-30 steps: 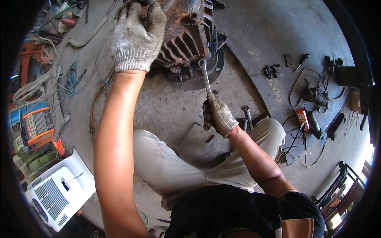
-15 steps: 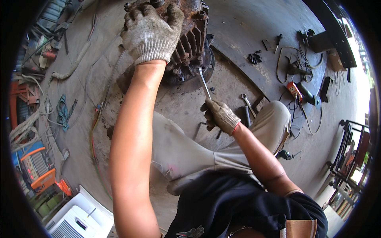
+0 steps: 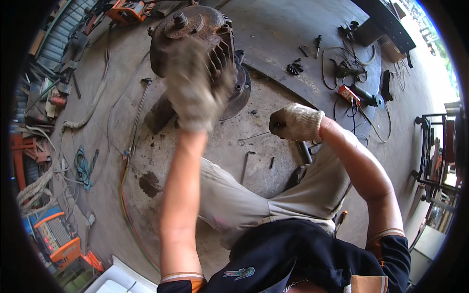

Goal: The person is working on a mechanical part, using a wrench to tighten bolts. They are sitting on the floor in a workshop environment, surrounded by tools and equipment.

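A rusty, finned metal housing (image 3: pixel 163 46) with a round stub on top stands on a flanged base (image 3: pixel 239 100) ahead of me. My left hand (image 3: pixel 193 93), in a pale knitted glove, is smeared by motion in front of the housing; whether it touches the metal or holds anything cannot be made out. To the right, my right hand (image 3: pixel 298 122), gloved too, has its fingers curled around one end of a slim wrench (image 3: pixel 255 137). The wrench's ring end points left, above the concrete and apart from the housing.
Between my legs lie a hex key (image 3: pixel 246 163) and a short dark rod (image 3: pixel 272 162). A dark tube (image 3: pixel 305 152) rests by my right knee. On the metal plate at right are an angle grinder (image 3: pixel 369 97) and a screwdriver (image 3: pixel 318 46). Hoses (image 3: pixel 124 195) run along the left.
My right hand has drawn back from the bolt at the base, and a wrench now points left from it. My left hand has come down off the housing's top. The view has shifted.
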A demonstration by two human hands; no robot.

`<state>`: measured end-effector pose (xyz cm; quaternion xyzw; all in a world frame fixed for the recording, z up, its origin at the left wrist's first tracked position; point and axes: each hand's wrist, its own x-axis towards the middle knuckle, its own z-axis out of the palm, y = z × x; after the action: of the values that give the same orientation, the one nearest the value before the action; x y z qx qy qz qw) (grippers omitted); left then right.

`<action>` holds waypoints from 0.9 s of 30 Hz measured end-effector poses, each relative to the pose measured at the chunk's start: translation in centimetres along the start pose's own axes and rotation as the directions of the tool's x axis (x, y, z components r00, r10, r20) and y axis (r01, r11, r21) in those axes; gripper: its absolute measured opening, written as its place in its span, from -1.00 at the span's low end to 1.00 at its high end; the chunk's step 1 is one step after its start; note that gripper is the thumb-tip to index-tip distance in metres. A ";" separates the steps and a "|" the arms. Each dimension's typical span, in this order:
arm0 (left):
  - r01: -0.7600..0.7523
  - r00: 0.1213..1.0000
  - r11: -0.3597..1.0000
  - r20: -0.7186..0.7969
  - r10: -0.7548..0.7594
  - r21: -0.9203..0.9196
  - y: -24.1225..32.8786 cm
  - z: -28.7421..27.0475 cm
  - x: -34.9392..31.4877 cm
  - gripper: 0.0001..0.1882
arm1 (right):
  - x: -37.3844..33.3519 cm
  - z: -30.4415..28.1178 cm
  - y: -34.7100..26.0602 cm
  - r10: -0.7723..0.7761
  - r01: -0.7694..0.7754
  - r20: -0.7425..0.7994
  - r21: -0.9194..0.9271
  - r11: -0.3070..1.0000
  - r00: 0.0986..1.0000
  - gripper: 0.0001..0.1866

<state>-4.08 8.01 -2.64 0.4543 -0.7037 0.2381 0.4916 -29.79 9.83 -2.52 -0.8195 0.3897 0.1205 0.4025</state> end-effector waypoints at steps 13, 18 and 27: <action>0.999 -0.050 -0.024 0.921 -0.385 0.044 9.5 -6.0 -14.9 -0.69 | -3.3 -2.6 -0.2 0.372 -0.294 -0.115 0.421 0.858 0.921 -0.63; 0.907 -0.219 -0.414 0.922 -0.318 0.072 5.9 -4.3 -13.2 -0.58 | -1.4 -0.7 4.0 0.346 -0.317 -0.032 0.332 0.889 0.938 -0.64; 0.875 -0.271 -0.477 0.898 -0.347 0.080 3.0 1.6 -15.7 -0.47 | 10.0 9.9 5.1 -0.065 -0.183 0.359 0.615 0.767 0.931 -0.25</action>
<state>-5.82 14.55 -17.22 0.5630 -0.2082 -0.7104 0.3674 -25.71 9.93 -16.95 -0.5844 0.3528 0.1413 0.7170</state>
